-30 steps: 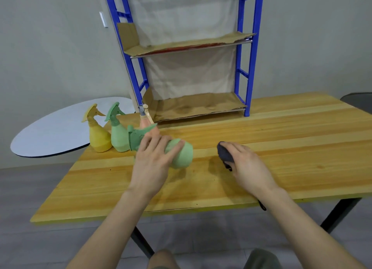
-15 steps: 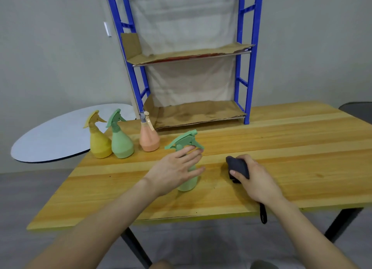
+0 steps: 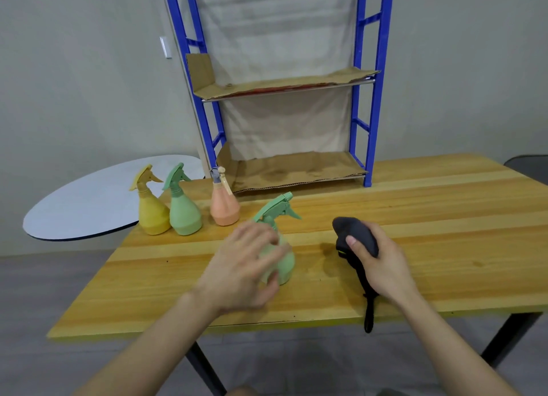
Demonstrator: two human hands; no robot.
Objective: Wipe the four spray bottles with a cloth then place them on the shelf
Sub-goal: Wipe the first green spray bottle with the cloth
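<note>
One pale green plastic spray bottle (image 3: 285,265), with fingers of the left hand (image 3: 241,266) curled round it, needs steadying while the right hand (image 3: 384,262), clamped on a dark grey cloth (image 3: 354,235), wipes.

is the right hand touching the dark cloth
Touching. The head view shows the right hand gripping the dark cloth, thumb pressed on it.

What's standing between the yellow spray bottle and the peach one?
A light green plastic spray bottle stands there, close against the yellow spray bottle, apart from the peach spray bottle; the head view shows it.
</note>
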